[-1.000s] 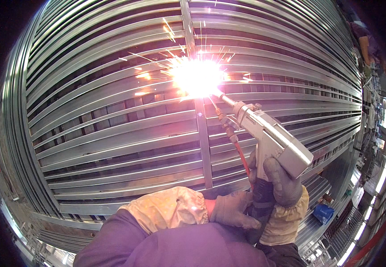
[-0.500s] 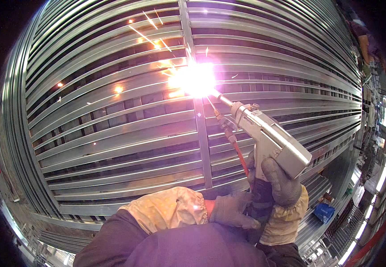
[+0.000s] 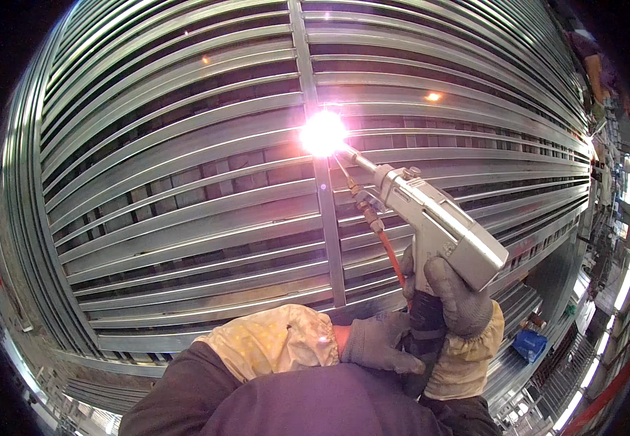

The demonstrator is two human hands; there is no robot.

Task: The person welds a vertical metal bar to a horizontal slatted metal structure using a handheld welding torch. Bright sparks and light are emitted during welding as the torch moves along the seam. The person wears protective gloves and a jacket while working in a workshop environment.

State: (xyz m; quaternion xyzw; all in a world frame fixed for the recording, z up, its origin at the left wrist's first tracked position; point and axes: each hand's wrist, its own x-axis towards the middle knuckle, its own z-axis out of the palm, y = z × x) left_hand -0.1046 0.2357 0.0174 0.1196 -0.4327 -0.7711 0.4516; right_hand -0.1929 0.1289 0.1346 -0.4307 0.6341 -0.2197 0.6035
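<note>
Around the grip of a grey, gun-shaped torch (image 3: pixel 442 232), the gloved right hand (image 3: pixel 464 296) has its fingers curled closed. Lower and to the left, the gloved left hand (image 3: pixel 379 345) lies against the dark wrapped cable (image 3: pixel 425 320) below the grip; part of its fingers is out of sight there, so I cannot tell whether they close on it. From the right hand, the nearer one, the torch's barrel slants up and leftward, its long axis crossing the slats (image 3: pixel 199 251) toward the upright metal bar (image 3: pixel 333 254). A thin red hose (image 3: pixel 393 260) runs alongside, left of the grip. Beyond the nozzle, a white glare (image 3: pixel 324 134) sits over the bar, hiding the contact point and the metal beneath. Dark clothing (image 3: pixel 315 407) fills the lower edge, and the far slats are cut off above.
</note>
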